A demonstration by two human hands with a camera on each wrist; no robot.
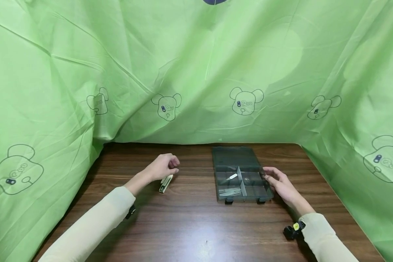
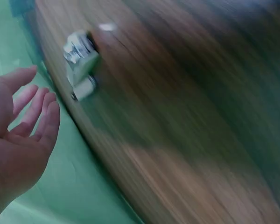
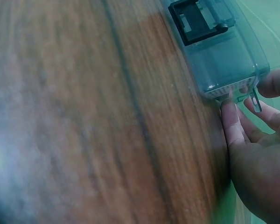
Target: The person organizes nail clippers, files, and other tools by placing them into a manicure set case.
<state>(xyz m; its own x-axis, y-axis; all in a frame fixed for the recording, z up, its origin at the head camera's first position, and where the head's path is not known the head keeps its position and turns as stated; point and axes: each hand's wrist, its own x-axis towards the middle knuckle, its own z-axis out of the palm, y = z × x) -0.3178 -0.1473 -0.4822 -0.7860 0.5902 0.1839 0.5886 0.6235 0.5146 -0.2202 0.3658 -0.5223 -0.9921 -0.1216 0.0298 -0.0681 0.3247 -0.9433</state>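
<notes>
On the table's left half, my left hand (image 1: 163, 167) hovers with loosely bent fingers and nothing in them. Just below it lies a small cream and metal tool (image 1: 164, 184), blurred in the left wrist view, its kind unclear. My right hand (image 1: 281, 185) touches the right side of a smoky, see-through plastic divider box (image 1: 268, 194). In the right wrist view, thumb and fingers rest near the box's corner, without curling around it. The box's lid (image 1: 234, 156) lies folded back. Inside are a white-ended piece (image 1: 233, 176) and several thin strips (image 1: 229, 192).
The brown wooden table (image 1: 190, 222) has a light glare near its front. Green cloth (image 1: 203, 72) with printed bear heads hangs behind it and on both sides. Two black latches (image 1: 229, 201) stick out from the box's near edge.
</notes>
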